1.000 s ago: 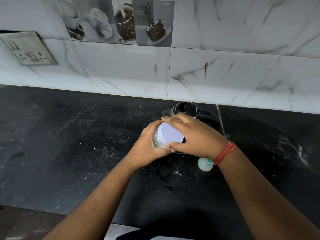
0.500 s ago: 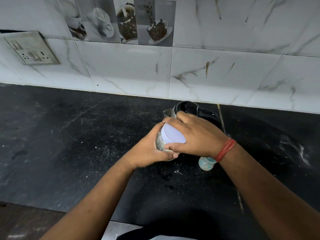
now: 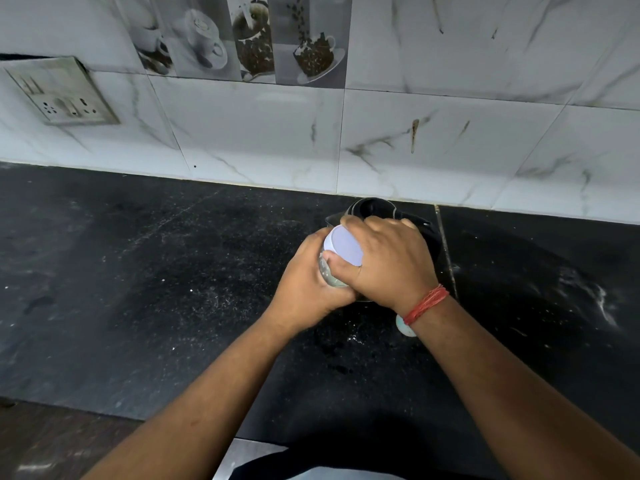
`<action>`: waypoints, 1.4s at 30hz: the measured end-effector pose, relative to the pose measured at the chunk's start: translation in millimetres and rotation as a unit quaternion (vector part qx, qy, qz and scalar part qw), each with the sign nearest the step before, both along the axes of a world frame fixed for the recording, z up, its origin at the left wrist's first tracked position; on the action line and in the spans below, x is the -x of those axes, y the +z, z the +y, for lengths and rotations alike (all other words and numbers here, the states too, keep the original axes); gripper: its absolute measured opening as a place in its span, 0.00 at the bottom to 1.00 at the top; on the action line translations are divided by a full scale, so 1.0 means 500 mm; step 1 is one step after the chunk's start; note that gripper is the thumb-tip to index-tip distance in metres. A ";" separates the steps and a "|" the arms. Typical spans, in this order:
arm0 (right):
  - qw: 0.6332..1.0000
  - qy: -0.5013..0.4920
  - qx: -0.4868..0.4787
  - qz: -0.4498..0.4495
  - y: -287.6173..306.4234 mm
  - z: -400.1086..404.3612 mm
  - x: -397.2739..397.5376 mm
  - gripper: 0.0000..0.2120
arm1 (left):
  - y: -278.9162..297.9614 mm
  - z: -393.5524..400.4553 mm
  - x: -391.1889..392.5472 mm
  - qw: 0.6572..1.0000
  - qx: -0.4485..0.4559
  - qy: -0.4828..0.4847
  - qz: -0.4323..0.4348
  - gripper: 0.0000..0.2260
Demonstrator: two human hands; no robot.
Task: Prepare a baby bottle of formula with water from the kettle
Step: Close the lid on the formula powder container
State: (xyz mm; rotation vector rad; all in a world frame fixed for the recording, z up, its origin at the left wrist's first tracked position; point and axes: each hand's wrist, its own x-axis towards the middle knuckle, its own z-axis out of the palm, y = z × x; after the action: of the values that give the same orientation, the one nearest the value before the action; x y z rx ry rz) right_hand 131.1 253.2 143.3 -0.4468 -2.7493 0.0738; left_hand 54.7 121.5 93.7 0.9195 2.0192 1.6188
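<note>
Matt pale plastic lid (image 3: 344,244) on clear glossy jar (image 3: 329,277). Black counter (image 3: 145,278) stone-like, dull, speckled with white dust. Wall tiles (image 3: 256,129) glossy, marble-veined, stained. Kettle (image 3: 372,207) glossy black plastic at rim. Socket plate (image 3: 59,91) grimy plastic. Red thread band (image 3: 426,304) on wrist, cloth-like, matt.

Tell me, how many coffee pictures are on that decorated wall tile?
4, side by side along the top of the wall: a cup leftmost, a latte cup next, a cup heaped with beans, then a bean-filled cup on a saucer. The frame's top edge crops them.
</note>
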 end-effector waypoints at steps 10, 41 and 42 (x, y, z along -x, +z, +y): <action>0.995 -0.019 0.101 0.005 -0.044 -0.037 -0.004 0.41 | -0.045 -0.028 0.026 1.000 0.013 -0.009 -0.014 0.39; 0.909 0.021 0.415 -0.039 -0.261 -0.114 -0.026 0.32 | -0.243 -0.111 0.080 0.989 0.137 -0.019 -0.059 0.44; 0.906 0.023 0.421 -0.032 -0.262 -0.113 -0.028 0.32 | -0.246 -0.115 0.083 0.988 0.142 -0.012 -0.058 0.48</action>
State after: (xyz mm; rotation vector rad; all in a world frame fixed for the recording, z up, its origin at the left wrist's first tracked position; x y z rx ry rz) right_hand 145.0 196.5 12.3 -0.5915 -2.6562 1.3050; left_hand 13.3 63.7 -29.5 0.7255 2.0791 1.2938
